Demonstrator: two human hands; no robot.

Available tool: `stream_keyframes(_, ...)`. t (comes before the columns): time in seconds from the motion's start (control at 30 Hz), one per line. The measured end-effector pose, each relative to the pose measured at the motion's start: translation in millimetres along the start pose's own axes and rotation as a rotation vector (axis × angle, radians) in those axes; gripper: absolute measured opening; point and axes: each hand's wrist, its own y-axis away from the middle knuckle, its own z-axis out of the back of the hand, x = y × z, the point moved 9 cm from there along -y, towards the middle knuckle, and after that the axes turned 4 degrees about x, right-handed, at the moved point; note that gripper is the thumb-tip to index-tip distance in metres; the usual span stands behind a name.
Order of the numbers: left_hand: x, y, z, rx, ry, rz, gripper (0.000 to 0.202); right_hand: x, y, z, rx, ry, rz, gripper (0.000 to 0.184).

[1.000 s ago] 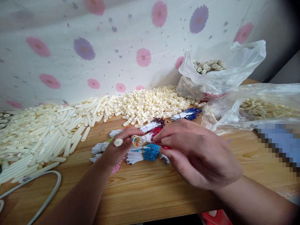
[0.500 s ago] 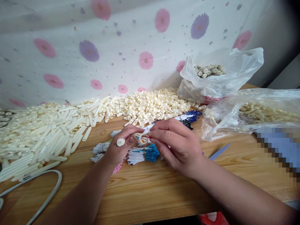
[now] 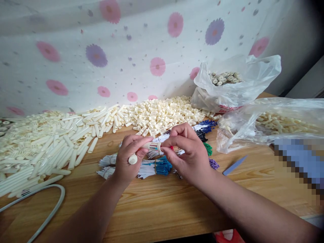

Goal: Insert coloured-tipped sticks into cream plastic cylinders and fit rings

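My left hand (image 3: 128,158) is closed round a cream plastic pen barrel (image 3: 151,146), whose rounded end (image 3: 132,159) sticks out below the thumb. My right hand (image 3: 187,152) pinches the barrel's other end, with a thin red-tipped refill at its fingertips (image 3: 171,147). Both hands hover just above bundles of coloured refills (image 3: 154,167) lying on the wooden table (image 3: 162,206): blue, dark blue, green, purple and pink tips show.
Heaps of cream tubes (image 3: 50,141) and slotted cream pieces (image 3: 162,114) lie at the back. Two clear bags of small rings (image 3: 227,84) (image 3: 278,121) stand right. A blue blade-like strip (image 3: 234,165) lies right of the hands, a grey cable (image 3: 43,209) at front left.
The right hand has drawn in toward the left, and the red-tipped refill has gone further into the barrel. The barrel now lies level between both hands.
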Motion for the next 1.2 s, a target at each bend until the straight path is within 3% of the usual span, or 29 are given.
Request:
stream_keyframes(0.27,-7.4,-0.9,9.0,-0.088,-0.097,0.032,0.024,-9.5,5.7,-9.5,-0.009,-0.163,-0.101,0.012)
stream_keyframes(0.4,6.4,1.0,7.8,-0.102,-0.028,0.121,0.024,-26.6,-2.9,-4.3,0.070,-0.302,-0.099,0.013)
stream_keyframes(0.5,39.9,8.6,-5.7,-0.077,0.193,0.369,0.033,-67.5,-12.1,15.4,0.022,-0.121,-0.228,0.012)
stream_keyframes(0.53,50.4,12.2,-13.3,-0.063,0.296,0.453,0.037,-81.7,-14.3,16.1,0.065,-0.023,-0.275,0.012)
stream_keyframes(0.67,66.3,17.9,-40.7,-0.006,0.655,0.596,0.043,-117.9,-12.3,-13.4,0.490,0.516,-0.296,0.019)
stream_keyframes(0.77,67.4,17.4,-49.3,0.014,0.772,0.628,0.042,-129.0,-6.5,-30.3,0.647,0.777,-0.274,0.025)
stream_keyframes(1.0,76.6,14.3,-56.0,0.130,0.502,0.609,0.047,-139.9,0.2,-46.5,0.743,0.837,-0.289,0.019)
stream_keyframes(1.2,75.0,11.5,-67.9,0.258,0.360,0.595,0.048,-140.0,-0.1,-45.8,0.716,0.842,-0.299,0.022)
